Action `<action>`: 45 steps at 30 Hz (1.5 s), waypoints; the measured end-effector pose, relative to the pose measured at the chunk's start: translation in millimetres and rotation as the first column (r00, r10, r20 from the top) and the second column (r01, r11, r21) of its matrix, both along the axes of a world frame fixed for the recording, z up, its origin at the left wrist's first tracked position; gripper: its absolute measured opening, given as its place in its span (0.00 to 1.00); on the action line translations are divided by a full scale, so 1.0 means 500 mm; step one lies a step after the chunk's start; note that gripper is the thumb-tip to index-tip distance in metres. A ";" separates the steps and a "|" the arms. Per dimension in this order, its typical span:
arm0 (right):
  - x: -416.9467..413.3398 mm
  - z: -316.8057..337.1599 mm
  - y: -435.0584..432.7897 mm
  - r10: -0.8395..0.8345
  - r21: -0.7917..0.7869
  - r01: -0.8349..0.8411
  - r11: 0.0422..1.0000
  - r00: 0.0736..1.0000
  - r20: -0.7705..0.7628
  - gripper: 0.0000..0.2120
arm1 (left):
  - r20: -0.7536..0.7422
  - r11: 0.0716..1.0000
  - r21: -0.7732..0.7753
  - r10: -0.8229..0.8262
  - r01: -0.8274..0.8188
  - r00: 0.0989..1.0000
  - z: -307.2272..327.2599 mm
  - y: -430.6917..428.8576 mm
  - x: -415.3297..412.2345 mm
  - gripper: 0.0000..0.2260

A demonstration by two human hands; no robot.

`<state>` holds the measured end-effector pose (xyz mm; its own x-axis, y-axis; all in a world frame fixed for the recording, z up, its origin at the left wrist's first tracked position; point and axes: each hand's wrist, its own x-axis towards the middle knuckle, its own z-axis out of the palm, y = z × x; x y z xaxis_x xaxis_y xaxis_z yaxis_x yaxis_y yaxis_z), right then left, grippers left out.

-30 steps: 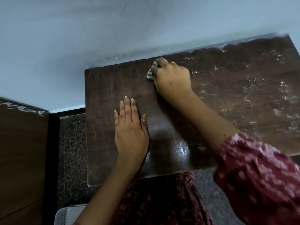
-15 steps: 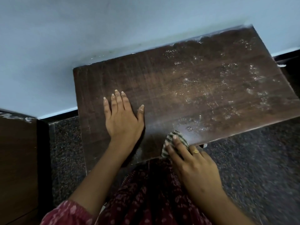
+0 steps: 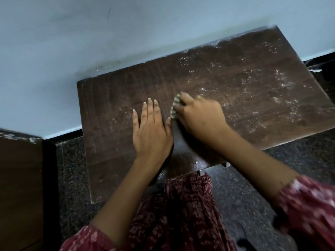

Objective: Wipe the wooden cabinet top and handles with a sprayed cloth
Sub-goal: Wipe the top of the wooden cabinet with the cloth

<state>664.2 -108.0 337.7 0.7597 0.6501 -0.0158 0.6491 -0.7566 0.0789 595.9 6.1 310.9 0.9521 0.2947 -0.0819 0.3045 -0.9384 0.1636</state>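
Observation:
The dark wooden cabinet top (image 3: 244,84) stands against a pale wall, and white spray droplets speckle its right half. My left hand (image 3: 151,131) lies flat on the wood, fingers straight and close together, holding nothing. Just to its right, my right hand (image 3: 200,117) presses a striped cloth (image 3: 175,107) onto the middle of the top; only the cloth's left edge shows past my fingers. A smear of wet, shiny wood runs from my right wrist to the front edge. No handles are visible.
A pale blue wall (image 3: 126,33) runs behind the cabinet. Dark speckled floor (image 3: 72,169) lies left and right of it. Another brown wooden unit (image 3: 20,187) stands at the far left. My patterned red clothing (image 3: 181,214) hangs below the front edge.
My right hand, with the cloth, swept from the back edge down to the front edge, then back up to the middle of the top. My left hand stayed flat in place.

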 end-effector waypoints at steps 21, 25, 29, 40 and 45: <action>0.051 -0.035 0.002 -0.045 0.110 0.039 0.993 0.998 0.052 0.13 | -0.042 1.000 -0.004 0.027 -0.027 0.999 -0.003 -0.006 -0.004 0.28; -0.084 -0.027 -0.069 -0.049 0.123 0.046 0.991 0.998 0.024 0.16 | -0.011 0.999 -0.022 0.030 -0.030 0.999 -0.004 -0.009 -0.007 0.28; -0.189 -0.018 -0.129 -0.052 0.117 0.059 0.991 0.997 -0.062 0.22 | 0.001 0.999 -0.039 0.031 -0.031 1.000 -0.004 -0.011 -0.007 0.28; -0.149 -0.008 -0.163 -0.088 0.108 0.099 0.989 0.990 -0.109 0.18 | 0.030 0.996 -0.083 -0.026 0.028 0.999 -0.015 -0.027 0.015 0.29; 0.024 -0.015 -0.075 -0.060 0.051 0.059 0.997 0.998 0.026 0.09 | 0.057 0.997 -0.080 -0.005 0.009 0.998 -0.017 -0.038 0.027 0.27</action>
